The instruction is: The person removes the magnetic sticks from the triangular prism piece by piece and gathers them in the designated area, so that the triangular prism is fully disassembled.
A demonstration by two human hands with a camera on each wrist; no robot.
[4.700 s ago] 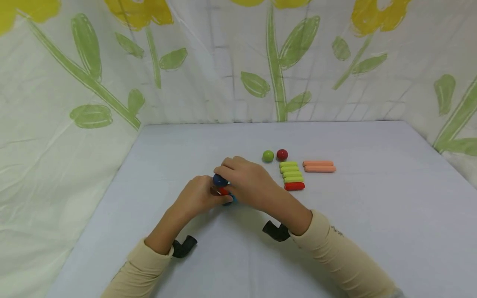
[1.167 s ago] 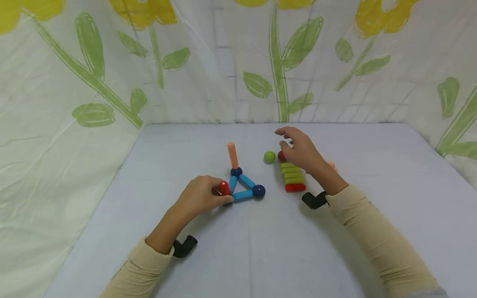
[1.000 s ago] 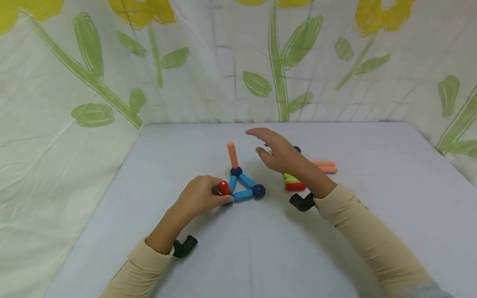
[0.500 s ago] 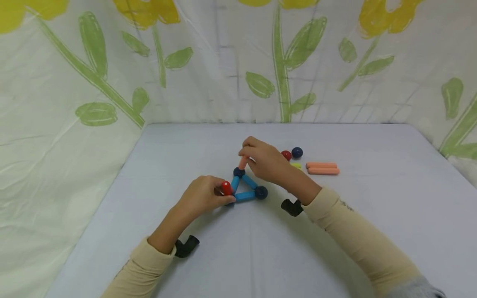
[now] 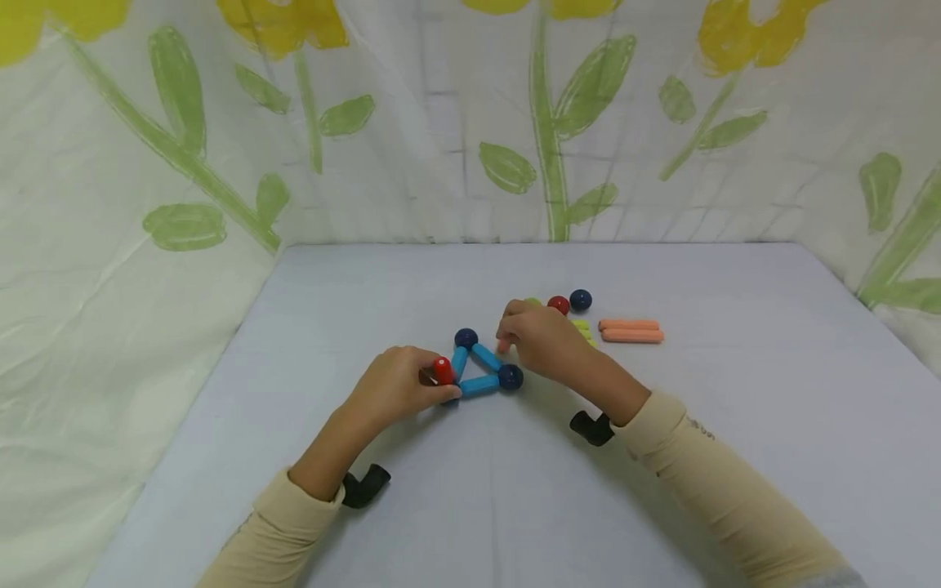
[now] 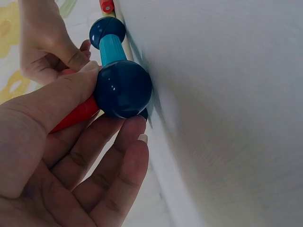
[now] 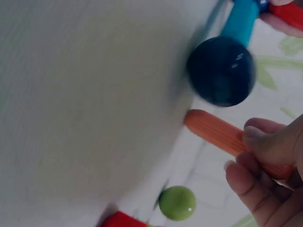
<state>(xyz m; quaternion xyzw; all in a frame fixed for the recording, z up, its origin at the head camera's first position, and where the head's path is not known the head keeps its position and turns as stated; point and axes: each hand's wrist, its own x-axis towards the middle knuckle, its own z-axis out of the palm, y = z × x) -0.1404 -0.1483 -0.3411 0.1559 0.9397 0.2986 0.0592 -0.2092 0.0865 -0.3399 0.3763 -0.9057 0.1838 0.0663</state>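
My left hand (image 5: 397, 384) pinches a dark blue ball (image 6: 124, 90) between thumb and fingers. From this ball a red magnetic rod (image 5: 443, 371) stands up. The ball is the left corner of a flat triangle of light blue rods (image 5: 479, 385), whose other corners are a far dark blue ball (image 5: 466, 338) and a right dark blue ball (image 5: 510, 376). My right hand (image 5: 547, 339) pinches an orange rod (image 7: 215, 132) just above the table, close to the triangle's right side. In the right wrist view the rod's free end is apart from the ball near it.
Behind my right hand lie a partly hidden green ball (image 7: 177, 203), a red ball (image 5: 559, 305) and a loose dark blue ball (image 5: 581, 300). Two orange rods (image 5: 631, 331) lie further right. Yellow-green rods (image 5: 581, 325) are mostly covered by my right hand.
A dark blue ball formerly held over the red rod now lies by the red ball. My right hand has taken the orange rod off the far ball and moved right with it. Left hand stays.
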